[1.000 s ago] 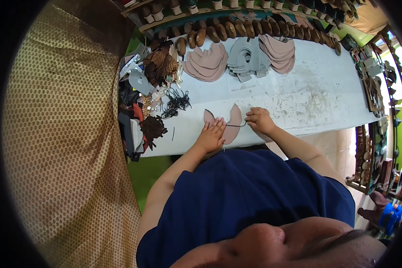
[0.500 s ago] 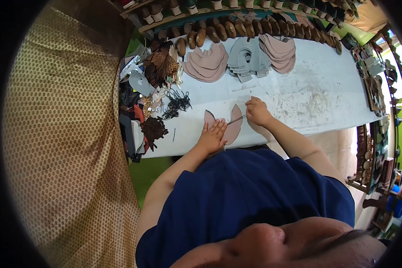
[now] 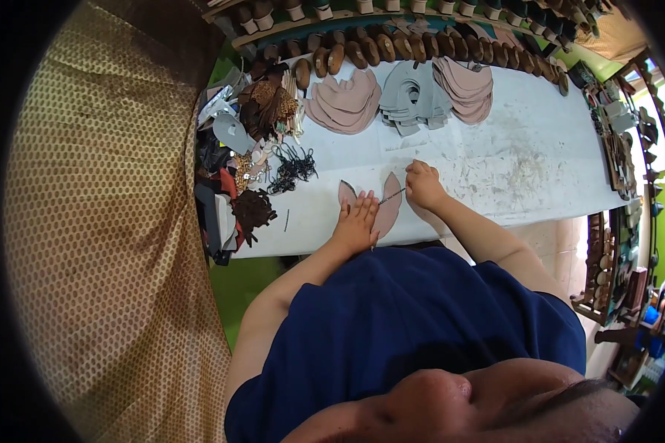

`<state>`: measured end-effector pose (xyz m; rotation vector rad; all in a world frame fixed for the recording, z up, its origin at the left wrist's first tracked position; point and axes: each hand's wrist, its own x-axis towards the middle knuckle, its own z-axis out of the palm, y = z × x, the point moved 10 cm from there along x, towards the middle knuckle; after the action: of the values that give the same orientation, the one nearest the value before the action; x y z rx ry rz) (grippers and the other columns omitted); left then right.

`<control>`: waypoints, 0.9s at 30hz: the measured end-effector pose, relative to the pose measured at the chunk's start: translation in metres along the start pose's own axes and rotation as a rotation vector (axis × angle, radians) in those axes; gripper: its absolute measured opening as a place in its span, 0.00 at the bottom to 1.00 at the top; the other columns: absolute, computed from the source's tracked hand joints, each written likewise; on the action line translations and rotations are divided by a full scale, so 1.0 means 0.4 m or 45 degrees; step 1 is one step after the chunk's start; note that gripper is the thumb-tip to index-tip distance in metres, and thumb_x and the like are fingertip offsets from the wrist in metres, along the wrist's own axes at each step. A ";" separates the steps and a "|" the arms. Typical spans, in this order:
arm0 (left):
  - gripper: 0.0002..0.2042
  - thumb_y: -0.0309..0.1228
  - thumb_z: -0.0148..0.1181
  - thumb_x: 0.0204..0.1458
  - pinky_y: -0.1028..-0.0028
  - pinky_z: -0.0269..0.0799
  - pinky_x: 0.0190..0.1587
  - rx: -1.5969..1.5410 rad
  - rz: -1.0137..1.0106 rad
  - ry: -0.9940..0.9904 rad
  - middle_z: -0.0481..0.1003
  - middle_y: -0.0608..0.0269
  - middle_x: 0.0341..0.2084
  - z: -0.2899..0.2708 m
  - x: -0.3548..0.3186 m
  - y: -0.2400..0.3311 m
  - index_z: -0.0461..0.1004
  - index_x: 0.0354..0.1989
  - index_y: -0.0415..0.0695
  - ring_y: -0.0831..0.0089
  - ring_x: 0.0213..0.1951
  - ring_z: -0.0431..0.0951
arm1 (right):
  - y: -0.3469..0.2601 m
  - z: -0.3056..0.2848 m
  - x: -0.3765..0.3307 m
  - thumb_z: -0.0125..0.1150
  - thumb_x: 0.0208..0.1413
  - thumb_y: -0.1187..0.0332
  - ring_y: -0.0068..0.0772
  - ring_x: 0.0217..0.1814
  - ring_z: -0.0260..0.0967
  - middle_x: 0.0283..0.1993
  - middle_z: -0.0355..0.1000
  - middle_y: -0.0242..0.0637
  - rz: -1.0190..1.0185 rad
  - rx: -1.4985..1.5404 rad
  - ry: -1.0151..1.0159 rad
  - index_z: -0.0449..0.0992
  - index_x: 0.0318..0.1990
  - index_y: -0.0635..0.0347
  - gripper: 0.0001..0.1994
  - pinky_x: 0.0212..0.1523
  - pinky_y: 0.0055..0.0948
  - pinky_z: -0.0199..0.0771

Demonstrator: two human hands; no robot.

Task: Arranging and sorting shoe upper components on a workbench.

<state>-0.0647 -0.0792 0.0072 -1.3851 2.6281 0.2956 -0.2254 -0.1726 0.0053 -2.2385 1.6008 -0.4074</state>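
Left hand (image 3: pixel 356 224) flat on the leather piece (image 3: pixel 389 209) (right hand (image 3: pixel 423 186) touching).

Back edge: a row of brown wooden shoe lasts (image 3: pixel 391 46) along the worktop (image 3: pixel 539 159).
Behind centre: pink cut pieces (image 3: pixel 345 103), grey cut pieces (image 3: pixel 408 94), another pink stack (image 3: pixel 465 87).
Left end: dark scraps (image 3: pixel 253 210), black cords (image 3: pixel 294 164).
Far left: patterned curtain (image 3: pixel 103 244).

No packages, labels, signs or screens discernible anywhere in view.
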 end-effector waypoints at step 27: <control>0.36 0.48 0.55 0.49 0.37 0.34 0.68 -0.074 0.106 0.113 0.51 0.55 0.71 -0.018 0.055 0.017 0.60 0.66 0.42 0.56 0.73 0.46 | -0.125 -0.004 0.125 0.63 0.44 0.68 0.44 0.74 0.51 0.57 0.71 0.32 -0.334 -0.220 0.067 0.81 0.34 0.55 0.08 0.65 0.55 0.52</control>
<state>-0.0832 -0.0947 0.0097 -1.3382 2.7757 0.3310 -0.1681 -0.2053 0.0304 -2.6021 1.4178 -0.4127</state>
